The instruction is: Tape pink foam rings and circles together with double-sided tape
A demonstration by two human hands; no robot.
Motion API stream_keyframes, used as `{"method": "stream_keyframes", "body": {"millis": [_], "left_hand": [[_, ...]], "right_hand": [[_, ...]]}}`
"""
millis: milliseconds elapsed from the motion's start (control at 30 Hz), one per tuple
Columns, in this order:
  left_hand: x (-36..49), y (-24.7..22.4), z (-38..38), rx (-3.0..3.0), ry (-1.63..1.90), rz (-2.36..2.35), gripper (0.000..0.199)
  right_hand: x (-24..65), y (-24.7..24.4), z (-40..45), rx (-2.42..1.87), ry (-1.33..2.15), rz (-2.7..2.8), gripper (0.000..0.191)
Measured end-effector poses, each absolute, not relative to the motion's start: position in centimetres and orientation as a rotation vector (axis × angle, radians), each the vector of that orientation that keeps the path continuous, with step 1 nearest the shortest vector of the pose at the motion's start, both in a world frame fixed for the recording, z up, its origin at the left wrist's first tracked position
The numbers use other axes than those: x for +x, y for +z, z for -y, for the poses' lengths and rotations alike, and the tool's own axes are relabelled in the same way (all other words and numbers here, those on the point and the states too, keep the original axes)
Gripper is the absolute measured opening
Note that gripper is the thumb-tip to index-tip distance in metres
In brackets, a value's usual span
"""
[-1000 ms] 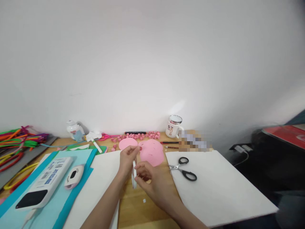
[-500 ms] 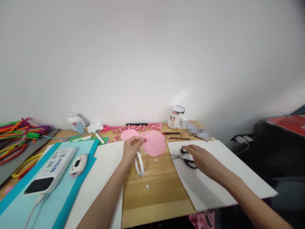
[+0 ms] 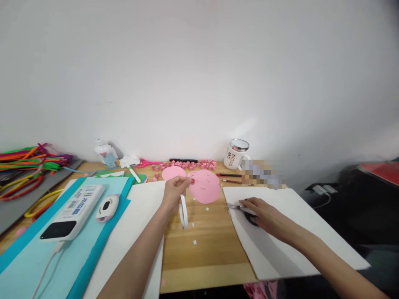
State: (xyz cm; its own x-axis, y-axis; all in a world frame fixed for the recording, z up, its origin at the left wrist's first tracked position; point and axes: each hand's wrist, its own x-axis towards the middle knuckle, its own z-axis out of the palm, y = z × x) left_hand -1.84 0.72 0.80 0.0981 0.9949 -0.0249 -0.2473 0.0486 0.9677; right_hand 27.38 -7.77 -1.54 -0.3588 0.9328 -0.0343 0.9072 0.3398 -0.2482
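My left hand (image 3: 175, 192) is closed, thumb and forefinger pinched together above the table. A narrow roll of white tape (image 3: 183, 211) hangs from its fingers, and a small reddish-pink spot (image 3: 192, 181) shows at the fingertips; I cannot make out what it is. Just beyond lies a round pink paper shape (image 3: 204, 189) with a second pink paper circle (image 3: 173, 173) to its left. On the right white board (image 3: 289, 216), my right hand (image 3: 260, 211) has its fingers on the black handles of a pair of scissors (image 3: 232, 206). The blades point left; the handles are partly covered.
Small white scraps (image 3: 195, 242) dot the wooden table (image 3: 205, 257). Little pink paper pieces (image 3: 207, 165), a black marker (image 3: 183, 160) and a mug (image 3: 236, 155) stand along the wall. At left are a white device (image 3: 73, 211) on blue sheets and colourful pipe cleaners (image 3: 28, 162).
My right hand has come down onto the scissors, covering more of the handles, and the blades have turned slightly. My left hand keeps its pinch with the tape. The view has shifted slightly.
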Motion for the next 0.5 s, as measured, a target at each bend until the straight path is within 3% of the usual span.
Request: {"method": "stream_keyframes", "body": {"millis": [100, 233, 400, 500], "left_hand": [[-2.0, 0.6, -0.8, 1.070, 1.209, -0.970, 0.024], [-1.9, 0.7, -0.8, 1.062, 1.204, -0.955, 0.023], [-1.6, 0.9, -0.6, 1.074, 1.169, -0.965, 0.024], [-1.5, 0.9, -0.5, 1.119, 1.149, -0.990, 0.023]], "right_hand": [[27.6, -0.8, 7.2, -1.725, 0.353, 2.437, 0.051], [25.4, 1.7, 6.6, -1.526, 0.629, 2.304, 0.046], [19.9, 5.0, 6.2, -1.228, 0.899, 2.221, 0.023], [18.0, 5.8, 5.7, -1.198, 0.776, 2.400, 0.040]]}}
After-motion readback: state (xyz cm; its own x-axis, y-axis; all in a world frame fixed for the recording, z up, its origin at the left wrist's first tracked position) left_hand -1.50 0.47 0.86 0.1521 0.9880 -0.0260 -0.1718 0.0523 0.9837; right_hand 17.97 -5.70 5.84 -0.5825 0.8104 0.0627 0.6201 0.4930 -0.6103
